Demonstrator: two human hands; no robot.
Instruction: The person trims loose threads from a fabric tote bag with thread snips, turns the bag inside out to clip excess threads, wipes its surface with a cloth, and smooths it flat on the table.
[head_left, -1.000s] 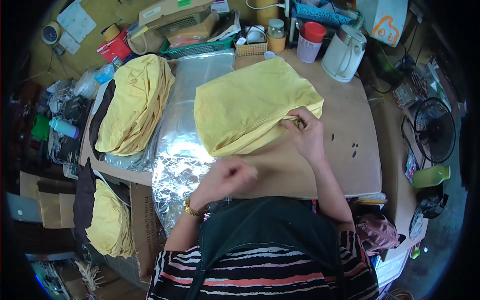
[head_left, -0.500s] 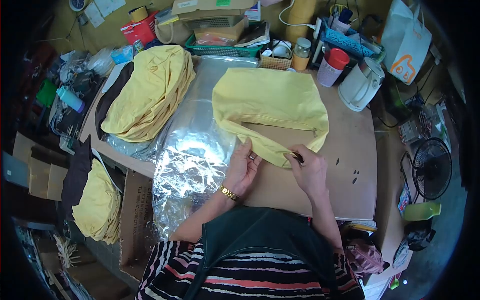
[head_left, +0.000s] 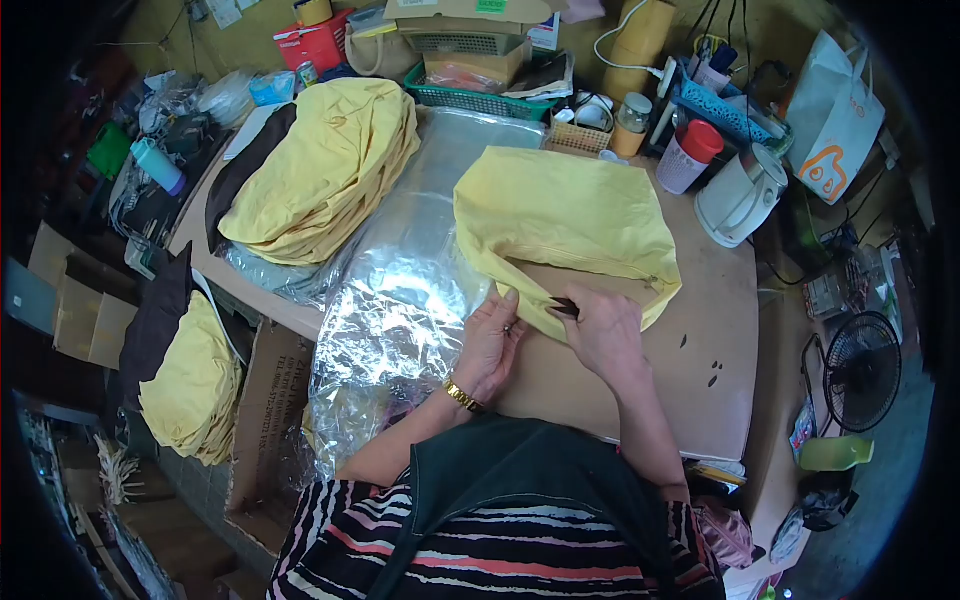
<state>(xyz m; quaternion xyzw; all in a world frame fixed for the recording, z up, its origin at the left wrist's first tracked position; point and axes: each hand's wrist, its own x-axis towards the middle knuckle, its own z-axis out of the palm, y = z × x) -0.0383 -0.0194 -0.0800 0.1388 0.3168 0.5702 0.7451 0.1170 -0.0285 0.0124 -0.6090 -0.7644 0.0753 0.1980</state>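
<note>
Plastic film (head_left: 405, 235) lies leftmost of these on the table (head_left: 690, 400); cloth dragged onto it could slide. Left hand (head_left: 488, 340) pinches the near edge of the yellow cloth (head_left: 570, 205), looped open on the table; slack grip could lose that edge. Right hand (head_left: 608, 332) grips a dark pointed tool (head_left: 566, 307) there; misaimed, it could nick cloth or left hand.

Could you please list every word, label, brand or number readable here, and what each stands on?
"ZHEJ…": brown carton, rest blurred.
"TEL:0086…": same carton, remaining digits blurred.
Red box: print too small to read.
Green label: too small to read.
White bag: orange lettering, too blurred to read.
</note>
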